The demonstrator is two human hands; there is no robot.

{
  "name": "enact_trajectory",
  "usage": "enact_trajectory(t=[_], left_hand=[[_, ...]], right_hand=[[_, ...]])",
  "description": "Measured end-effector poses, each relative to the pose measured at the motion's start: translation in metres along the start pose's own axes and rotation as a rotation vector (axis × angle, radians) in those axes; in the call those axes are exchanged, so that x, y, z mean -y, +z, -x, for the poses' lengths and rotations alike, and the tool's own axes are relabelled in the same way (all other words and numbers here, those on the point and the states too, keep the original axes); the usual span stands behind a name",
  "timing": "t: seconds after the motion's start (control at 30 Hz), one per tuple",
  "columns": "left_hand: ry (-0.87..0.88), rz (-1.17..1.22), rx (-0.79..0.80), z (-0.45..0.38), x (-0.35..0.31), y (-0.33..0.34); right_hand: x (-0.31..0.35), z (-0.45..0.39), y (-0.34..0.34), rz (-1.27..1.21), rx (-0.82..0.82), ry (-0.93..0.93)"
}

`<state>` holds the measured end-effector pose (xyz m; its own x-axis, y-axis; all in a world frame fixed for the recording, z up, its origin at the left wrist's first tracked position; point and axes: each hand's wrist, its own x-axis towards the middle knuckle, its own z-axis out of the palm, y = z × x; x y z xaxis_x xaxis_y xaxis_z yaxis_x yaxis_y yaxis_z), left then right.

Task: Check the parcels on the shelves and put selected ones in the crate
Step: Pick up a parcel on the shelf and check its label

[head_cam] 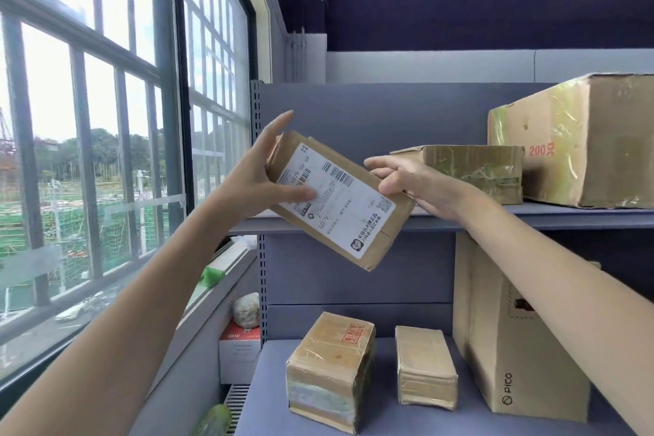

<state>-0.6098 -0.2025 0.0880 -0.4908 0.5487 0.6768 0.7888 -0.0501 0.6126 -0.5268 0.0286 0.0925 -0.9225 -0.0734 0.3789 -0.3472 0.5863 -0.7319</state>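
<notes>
Fingers of both hands clasp a labelled cardboard parcel (336, 200) held tilted before the grey shelving (495, 216): the left hand (258, 177) grips its 9 o'clock end, thumb across the label; the right hand (407, 177) pinches the 3 o'clock edge.

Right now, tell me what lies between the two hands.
Head view: the labelled parcel, tilted, with the left hand and right hand gripping its opposite ends.
</notes>
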Motion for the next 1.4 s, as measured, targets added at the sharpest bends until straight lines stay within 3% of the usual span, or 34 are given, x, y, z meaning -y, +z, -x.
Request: enact_trajectory(t=[0.17,0.4,0.5,0.7,0.9,1.1,1.4], left_hand=[[-0.05,-0.032,-0.036,0.004,0.001,0.0],[-0.068,0.055,-0.231,0.004,0.02,0.01],[-0.061,0.086,-0.279,0.003,0.028,0.019],[-0.067,0.116,-0.29,0.0,0.044,0.025],[-0.078,-0.003,-0.295,-0.009,0.052,0.021],[-0.161,-0.007,-0.237,-0.036,0.066,0.015],[-0.281,-0.191,-0.194,-0.073,0.095,0.007]], right_hand=[[0.006,-0.002,0.0,0.009,-0.033,-0.003],[-0.005,0.003,0.014,-0.244,-0.391,-0.144],[-0.018,0.004,0.021,-0.18,-0.429,-0.165],[-0.032,-0.002,0.021,0.091,-0.659,-0.252],[-0.04,-0.015,0.018,0.213,-0.65,-0.261],[-0.043,-0.046,0.015,0.012,-0.548,-0.126],[-0.058,-0.084,0.011,0.17,-0.54,-0.04]])
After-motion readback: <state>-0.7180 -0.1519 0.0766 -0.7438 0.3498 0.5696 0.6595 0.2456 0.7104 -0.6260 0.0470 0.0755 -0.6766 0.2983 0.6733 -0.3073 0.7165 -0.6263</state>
